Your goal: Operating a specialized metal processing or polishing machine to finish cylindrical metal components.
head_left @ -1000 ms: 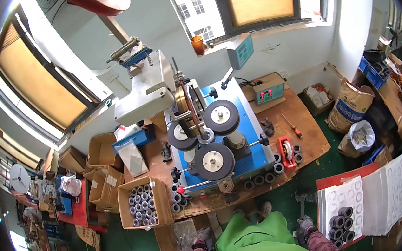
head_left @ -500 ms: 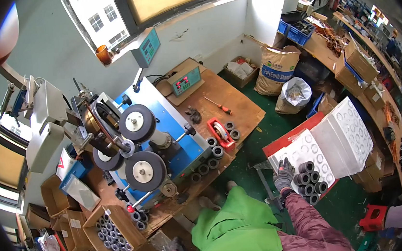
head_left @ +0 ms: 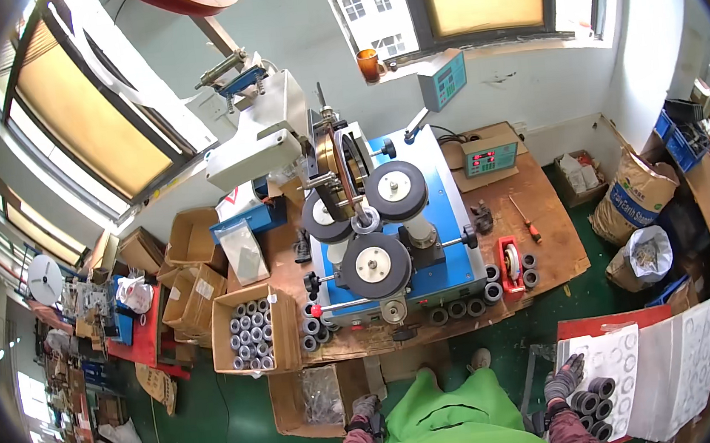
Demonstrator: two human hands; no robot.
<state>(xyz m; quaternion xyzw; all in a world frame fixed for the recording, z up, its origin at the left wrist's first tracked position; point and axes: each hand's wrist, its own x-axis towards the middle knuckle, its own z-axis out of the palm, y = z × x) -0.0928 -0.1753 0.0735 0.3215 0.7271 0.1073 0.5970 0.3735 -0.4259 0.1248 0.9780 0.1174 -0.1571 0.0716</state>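
Observation:
My right hand [head_left: 565, 378], in a grey glove, lies over a white sheet [head_left: 620, 351] marked with ring outlines. Its fingers are stretched out and hold nothing that shows. Just beside it, several thick black rings [head_left: 590, 404] stand grouped on the sheet. My left hand [head_left: 366, 407], also gloved, hangs by the right side of a cardboard box [head_left: 287, 407] on the floor with clear plastic [head_left: 322, 395] inside. Its fingers are too small and foreshortened to read. Ahead stands a blue-topped winding machine [head_left: 446, 238] with black rollers [head_left: 376, 266] and a small ring [head_left: 365, 220] between them.
A cardboard box [head_left: 221, 337] of rings sits at the bench's left. More rings [head_left: 457, 309] line the front edge of the wooden bench [head_left: 554, 245], near a red tape dispenser [head_left: 511, 266] and a screwdriver [head_left: 526, 220]. Sacks [head_left: 634, 190] stand at the right.
The view has swung left, so the machine and bench sit more central. My right hand remains by the black rings, fingers extended. My left hand shows more fully beside the floor box.

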